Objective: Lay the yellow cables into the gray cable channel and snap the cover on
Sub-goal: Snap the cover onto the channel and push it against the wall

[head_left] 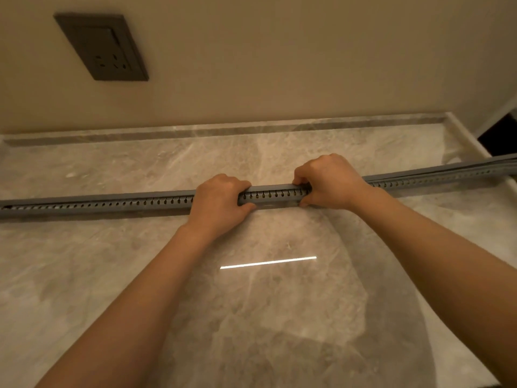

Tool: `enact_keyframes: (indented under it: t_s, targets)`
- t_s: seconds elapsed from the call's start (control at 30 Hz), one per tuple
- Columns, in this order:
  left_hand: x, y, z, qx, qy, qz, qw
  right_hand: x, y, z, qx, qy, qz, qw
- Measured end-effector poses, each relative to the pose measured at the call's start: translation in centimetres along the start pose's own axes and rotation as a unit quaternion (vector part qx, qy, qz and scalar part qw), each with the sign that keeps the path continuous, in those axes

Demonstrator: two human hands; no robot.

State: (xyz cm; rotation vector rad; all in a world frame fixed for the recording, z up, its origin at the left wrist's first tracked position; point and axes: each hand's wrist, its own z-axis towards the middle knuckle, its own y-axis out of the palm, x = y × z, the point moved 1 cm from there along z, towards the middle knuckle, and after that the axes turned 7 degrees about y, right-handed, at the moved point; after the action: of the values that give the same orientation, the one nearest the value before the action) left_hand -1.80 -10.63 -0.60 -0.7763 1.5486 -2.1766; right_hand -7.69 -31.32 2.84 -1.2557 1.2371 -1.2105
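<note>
No text, label or number can be read anywhere.

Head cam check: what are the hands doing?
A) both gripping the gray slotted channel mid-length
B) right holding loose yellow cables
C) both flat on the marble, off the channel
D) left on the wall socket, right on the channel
A: the left hand and right hand each curl round the long gray slotted plastic cable channel, side by side, as it lies on the beige marble countertop.

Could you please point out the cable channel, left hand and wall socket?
cable channel (pixel 112 209): head view, slotted side.
left hand (pixel 219 204): head view, its back.
wall socket (pixel 102 47): head view, faceplate.
</note>
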Motion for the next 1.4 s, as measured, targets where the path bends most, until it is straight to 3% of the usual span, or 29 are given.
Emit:
enact_keyframes:
  t_s: [0.2, 0.47, 0.77, 0.93, 1.1, 1.4]
  targets:
    - [1.2, 0.5, 1.3, -0.026, 0.024, 0.050, 0.998, -0.3, -0.1, 0.1, -0.018, 0.020, -0.005, 1.000]
    - [6.2, 2.3, 3.6, -0.022, 0.053, 0.032, 0.998, -0.6, -0.1, -0.3, 0.002, 0.040, -0.005, 0.999]
    - [6.1, 2.0, 3.9, -0.059, 0.070, 0.046, 0.995, -0.4, 0.6, -0.7, 0.034, 0.017, 0.025, 0.999]
    - [6.1, 1.4, 4.4, -0.065, 0.050, 0.038, 0.996, 0.5, 1.5, -1.7, 0.081, 0.008, 0.090, 0.993]
    - [6.4, 1.2, 4.5, -0.071, 0.031, 0.045, 0.996, 1.9, 2.5, -2.4, 0.063, -0.013, 0.171, 0.983]
    - [6.7, 0.8, 4.7, -0.090, 0.005, 0.060, 0.994, 4.9, 2.8, -3.8, 0.104, -0.051, 0.156, 0.981]
